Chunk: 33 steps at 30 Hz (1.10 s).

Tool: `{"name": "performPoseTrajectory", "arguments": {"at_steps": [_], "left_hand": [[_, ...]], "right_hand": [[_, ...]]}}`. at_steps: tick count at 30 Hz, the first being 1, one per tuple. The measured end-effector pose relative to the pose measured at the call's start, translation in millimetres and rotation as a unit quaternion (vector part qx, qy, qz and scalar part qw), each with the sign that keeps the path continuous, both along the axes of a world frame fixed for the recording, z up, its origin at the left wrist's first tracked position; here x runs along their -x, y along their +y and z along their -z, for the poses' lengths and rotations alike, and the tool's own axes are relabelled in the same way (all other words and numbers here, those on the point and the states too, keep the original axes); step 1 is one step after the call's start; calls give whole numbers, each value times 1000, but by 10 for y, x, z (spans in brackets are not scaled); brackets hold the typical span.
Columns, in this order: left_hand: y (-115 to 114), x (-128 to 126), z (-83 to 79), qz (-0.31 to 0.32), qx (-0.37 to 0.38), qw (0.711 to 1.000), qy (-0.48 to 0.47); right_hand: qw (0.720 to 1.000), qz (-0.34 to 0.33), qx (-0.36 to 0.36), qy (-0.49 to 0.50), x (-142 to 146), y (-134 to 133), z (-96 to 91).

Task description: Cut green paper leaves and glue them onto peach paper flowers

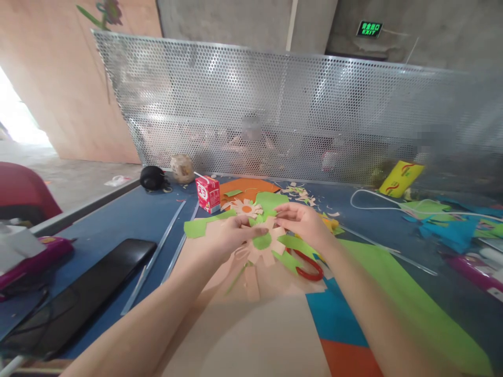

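My left hand [226, 238] and my right hand [304, 222] meet over a beige paper flower [264, 247] with a green round centre, both pinching it from either side just above the table. The flower's petals stick out below my fingers. A second paper flower [247, 208] with an orange centre lies just beyond on green paper. Red-handled scissors [310, 267] lie under my right wrist. A large beige sheet [251, 324] spreads beneath my forearms.
A red and white drink carton [208, 192] stands at the back left beside an orange sheet [245, 187]. Green, blue and orange paper [412, 309] lies to the right, with scraps and a white cable [377, 207]. A black flat object [98, 288] lies left. A perforated metal screen [298, 115] closes the back.
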<state>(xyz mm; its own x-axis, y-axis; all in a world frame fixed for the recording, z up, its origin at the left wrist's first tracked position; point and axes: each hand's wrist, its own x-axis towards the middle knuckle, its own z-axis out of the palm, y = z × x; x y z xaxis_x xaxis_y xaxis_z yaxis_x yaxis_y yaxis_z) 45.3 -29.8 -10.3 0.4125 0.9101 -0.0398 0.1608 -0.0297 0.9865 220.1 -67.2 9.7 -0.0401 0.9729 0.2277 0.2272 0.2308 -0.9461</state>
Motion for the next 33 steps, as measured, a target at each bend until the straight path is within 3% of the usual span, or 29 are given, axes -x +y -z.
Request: {"name": "performPoseTrajectory", "arguments": {"at_steps": [6, 13, 19, 23, 30, 33], "left_hand": [[4, 12, -9, 3, -6, 1000, 3], [18, 46, 5, -45, -88, 984, 148], [-63, 39, -135, 3, -200, 935, 292], [-105, 35, -186, 19, -197, 933, 301], [-129, 14, -193, 13, -223, 931, 288], [-172, -20, -203, 20, -216, 932, 292]], "right_hand": [[999, -13, 16, 28, 1, 7, 11], [999, -15, 19, 26, 4, 2, 13], [998, 61, -10, -6, 1, 45, 45], [994, 98, -34, -16, -3, 54, 34], [994, 3, -16, -106, 20, 17, 58], [987, 9, -18, -160, 54, -7, 71]]}}
